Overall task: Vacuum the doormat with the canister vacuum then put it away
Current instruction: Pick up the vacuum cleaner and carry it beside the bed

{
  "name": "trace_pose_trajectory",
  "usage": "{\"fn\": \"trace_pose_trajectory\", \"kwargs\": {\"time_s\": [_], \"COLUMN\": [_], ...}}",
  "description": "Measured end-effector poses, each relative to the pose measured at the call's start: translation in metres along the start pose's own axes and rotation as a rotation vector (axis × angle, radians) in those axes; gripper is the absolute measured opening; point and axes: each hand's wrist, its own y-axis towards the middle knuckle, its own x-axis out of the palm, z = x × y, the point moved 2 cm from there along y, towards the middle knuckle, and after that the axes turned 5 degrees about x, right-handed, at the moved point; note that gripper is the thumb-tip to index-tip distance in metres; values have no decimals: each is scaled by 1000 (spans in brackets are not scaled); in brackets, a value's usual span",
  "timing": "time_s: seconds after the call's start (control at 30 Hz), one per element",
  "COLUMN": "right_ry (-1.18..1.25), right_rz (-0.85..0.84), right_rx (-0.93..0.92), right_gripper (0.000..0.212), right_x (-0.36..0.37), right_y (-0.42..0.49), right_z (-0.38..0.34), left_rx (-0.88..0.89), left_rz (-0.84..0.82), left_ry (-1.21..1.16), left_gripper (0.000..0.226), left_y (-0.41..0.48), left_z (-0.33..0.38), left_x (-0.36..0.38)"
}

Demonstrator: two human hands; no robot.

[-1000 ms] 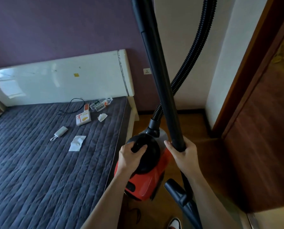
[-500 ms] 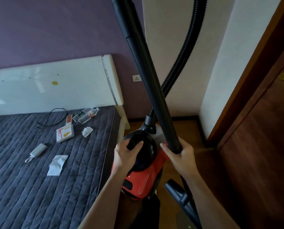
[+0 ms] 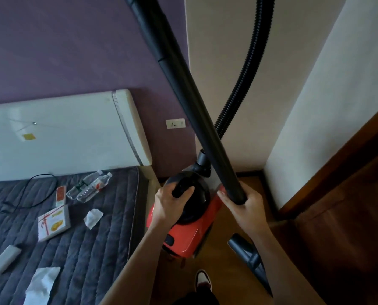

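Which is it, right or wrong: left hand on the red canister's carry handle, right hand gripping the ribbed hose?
Wrong on one point. The right hand grips the rigid black wand, not the ribbed hose, which neither hand touches. The left hand is on the carry handle of the red canister, as the head view shows.

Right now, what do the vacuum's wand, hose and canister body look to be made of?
The wand is a smooth matte black tube with a joint ring, probably plastic, though painted metal can't be ruled out. The hose looks like flexible black plastic, judging by its close ribbing and curve. The canister body is glossy orange-red moulded plastic with soft highlights, under a shiny black dome.
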Motion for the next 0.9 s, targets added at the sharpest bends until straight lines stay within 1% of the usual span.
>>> {"fn": "trace_pose_trajectory", "kwargs": {"time_s": [0.1, 0.27, 0.33, 0.47, 0.63, 0.73, 0.9], "right_ry": [16, 27, 29, 37, 24, 4, -11], "right_rz": [2, 10, 30, 63, 21, 16, 23], "right_rx": [7, -28, -29, -3, -13, 3, 33], "right_gripper": [16, 16, 17, 20, 24, 23, 22], "right_x": [11, 19, 20, 19, 14, 9, -4], "right_y": [38, 94, 115, 156, 208, 239, 278], "right_z": [1, 4, 9, 19, 41, 55, 86], "left_rx": [33, 44, 40, 37, 33, 13, -74], "left_rz": [-22, 6, 1, 14, 12, 3, -16], "left_ry": [14, 9, 0, -3, 44, 98, 110], "left_gripper": [21, 26, 25, 36, 28, 14, 18], "left_y": [42, 104, 122, 154, 194, 218, 248], "left_z": [-1, 0, 0, -2, -1, -1, -11], "left_x": [1, 6, 10, 23, 38, 50, 76]}}
